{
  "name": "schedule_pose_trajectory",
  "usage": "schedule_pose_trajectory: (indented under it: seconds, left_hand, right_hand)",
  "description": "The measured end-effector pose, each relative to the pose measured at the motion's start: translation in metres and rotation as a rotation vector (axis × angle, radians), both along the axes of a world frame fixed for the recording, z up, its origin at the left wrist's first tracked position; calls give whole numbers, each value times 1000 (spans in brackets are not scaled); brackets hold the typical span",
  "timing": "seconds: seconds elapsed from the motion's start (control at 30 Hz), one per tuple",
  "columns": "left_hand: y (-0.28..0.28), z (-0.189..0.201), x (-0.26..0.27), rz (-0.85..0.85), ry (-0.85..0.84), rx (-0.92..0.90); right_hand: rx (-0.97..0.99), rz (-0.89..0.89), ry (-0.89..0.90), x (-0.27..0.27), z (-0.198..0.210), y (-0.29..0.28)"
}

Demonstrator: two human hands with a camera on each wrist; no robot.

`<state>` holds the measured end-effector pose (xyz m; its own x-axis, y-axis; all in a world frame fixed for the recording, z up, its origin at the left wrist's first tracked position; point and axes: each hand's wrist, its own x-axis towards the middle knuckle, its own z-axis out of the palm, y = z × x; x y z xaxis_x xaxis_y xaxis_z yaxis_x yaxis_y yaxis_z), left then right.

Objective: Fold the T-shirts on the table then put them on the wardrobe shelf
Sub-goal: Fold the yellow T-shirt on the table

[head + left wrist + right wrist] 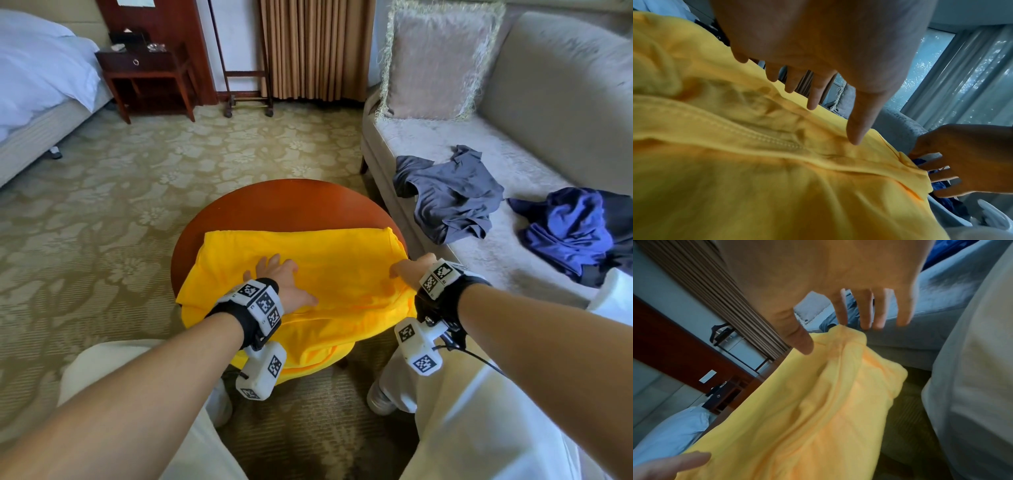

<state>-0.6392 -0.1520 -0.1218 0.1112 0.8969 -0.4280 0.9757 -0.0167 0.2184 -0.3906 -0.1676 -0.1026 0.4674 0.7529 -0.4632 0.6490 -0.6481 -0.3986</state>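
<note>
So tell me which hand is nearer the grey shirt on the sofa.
Right. The right hand is at the yellow T-shirt's sofa-side edge, below the grey shirt; the left hand rests flat mid-shirt, farther away.

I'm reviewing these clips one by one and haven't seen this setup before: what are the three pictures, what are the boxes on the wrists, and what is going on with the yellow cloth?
No machine here: a person wears three cameras. The wide picture comes from the head; the two close ones come from the marker-covered boxes strapped to each wrist. A yellow T-shirt lies on the round wooden table, spilling over its near edge. The left hand rests flat on it, fingers spread. The right hand is at the shirt's right edge, thumb touching the fabric; a firm grip cannot be made out. Two dark garments lie on the sofa.
</note>
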Motion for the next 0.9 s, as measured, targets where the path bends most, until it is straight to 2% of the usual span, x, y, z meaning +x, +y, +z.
schedule_pose_trajectory:
  seconds: [0.1,0.3,0.43,0.57,0.67,0.8,0.9]
  left_hand:
    - [14,1,-7,84,-70,50]
    - [58,-4,-50,282,-122,-54]
    - [83,-8,-65,310,-196,-134]
    - [117,-11,-70,367,-272,-152]
    - [144,-9,-73,439,-340,-136]
    - [160,-4,-72,520,-371,-52]
    - [137,6,-52,420,-313,44]
  right_hand:
    - [34,-80,-59,-9,5,11]
    - [-38,67,-177,-6,13,37]
    - [-101,132,-193,-9,10,59]
    - [-39,118,-207,-14,8,90]
    - [26,102,-168,-15,6,121]
    - [85,36,-11,-17,6,142]
    - [97,-57,53,-16,4,137]
